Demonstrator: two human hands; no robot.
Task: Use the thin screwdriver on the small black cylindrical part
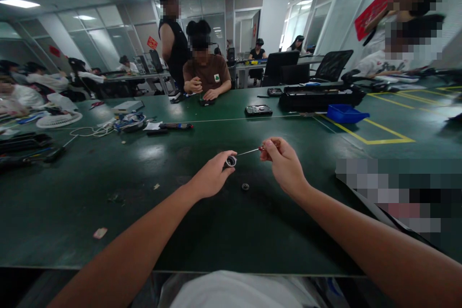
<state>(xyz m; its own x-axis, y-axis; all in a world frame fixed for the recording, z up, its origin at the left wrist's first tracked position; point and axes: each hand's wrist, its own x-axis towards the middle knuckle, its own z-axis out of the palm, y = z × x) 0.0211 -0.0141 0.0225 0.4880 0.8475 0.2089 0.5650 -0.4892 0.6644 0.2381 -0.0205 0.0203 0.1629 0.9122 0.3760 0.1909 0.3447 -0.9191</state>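
Note:
Between its thumb and fingers, my left hand (212, 174) grips a small round dark part with a silvery rim (231, 160), its hollow end turned toward me. My right hand (285, 163) is closed around the handle of a screwdriver (249, 152). The thin metal shaft points left, and its tip is close to the rim of the round part; whether they touch I cannot tell. On the green table (216, 231) below and between both hands lies a small round metal piece (245, 186).
Ahead sit a hard drive (258, 110), a long black housing (321, 98) and a blue tray (346, 113). Left are a dark pen-like tool (176, 126), a cable bundle (130, 121) and a white fan grille (58, 119). A co-worker (207, 70) works across the table.

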